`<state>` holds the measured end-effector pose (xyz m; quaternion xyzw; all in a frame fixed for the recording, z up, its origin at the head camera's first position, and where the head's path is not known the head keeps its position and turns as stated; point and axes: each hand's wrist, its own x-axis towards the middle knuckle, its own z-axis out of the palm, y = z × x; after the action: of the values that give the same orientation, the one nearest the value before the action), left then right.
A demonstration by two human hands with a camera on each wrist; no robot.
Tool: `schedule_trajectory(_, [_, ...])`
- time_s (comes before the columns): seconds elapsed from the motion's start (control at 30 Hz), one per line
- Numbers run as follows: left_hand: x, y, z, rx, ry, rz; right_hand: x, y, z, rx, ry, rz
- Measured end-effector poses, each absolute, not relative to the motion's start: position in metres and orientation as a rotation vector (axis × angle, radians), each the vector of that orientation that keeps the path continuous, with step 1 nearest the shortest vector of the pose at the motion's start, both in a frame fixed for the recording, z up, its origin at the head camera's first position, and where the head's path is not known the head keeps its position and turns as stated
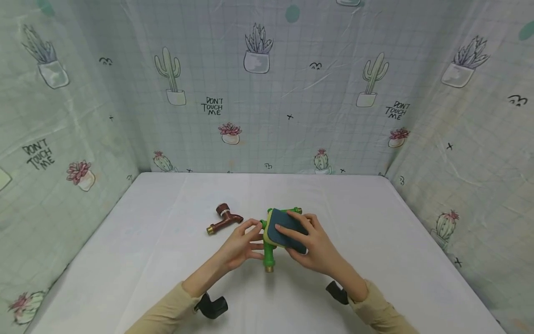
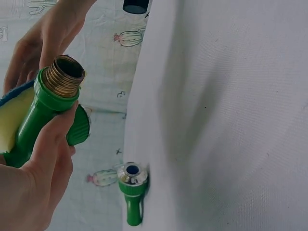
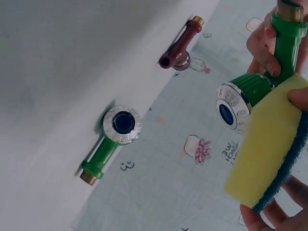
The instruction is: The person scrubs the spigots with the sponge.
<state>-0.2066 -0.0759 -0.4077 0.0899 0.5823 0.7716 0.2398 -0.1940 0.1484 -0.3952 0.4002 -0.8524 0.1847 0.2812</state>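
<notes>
My left hand (image 1: 239, 246) grips a green faucet (image 1: 269, 255) with thumb and fingers around its body, above the table. The faucet's threaded brass end (image 2: 63, 79) sticks out past the fingers in the left wrist view, and its ribbed green knob with a silver, dark-centred cap (image 3: 233, 109) shows in the right wrist view. My right hand (image 1: 317, 246) holds a sponge (image 1: 288, 227), yellow with a dark blue scouring side. The yellow face (image 3: 267, 147) lies against the faucet, and the blue side is turned toward my right palm. In the head view the sponge hides part of the faucet.
A second green faucet (image 3: 100, 156) lies on the white table (image 1: 167, 278) just beyond my hands. To the left of them lies a dark red faucet (image 1: 225, 222) with a brass end. Patterned cloth walls (image 1: 267, 102) enclose the table's back and sides.
</notes>
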Motion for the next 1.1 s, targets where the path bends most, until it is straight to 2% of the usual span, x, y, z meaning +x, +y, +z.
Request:
schedule_trajectory(0.27, [-0.202,-0.076,-0.404,0.254,1.594,2.1,-0.2,0.142,-0.397,0.934,-2.324,0.543])
schedule_trajectory(0.73, [-0.209,-0.075,-0.395,0.05,1.611,2.243,-0.183,0.148,-0.408,1.117,-2.284,0.476])
schedule_trajectory(1.1, [-0.207,-0.076,-0.392,0.108,1.574,2.208,-0.184,0.155,-0.402,1.01,-2.226,0.322])
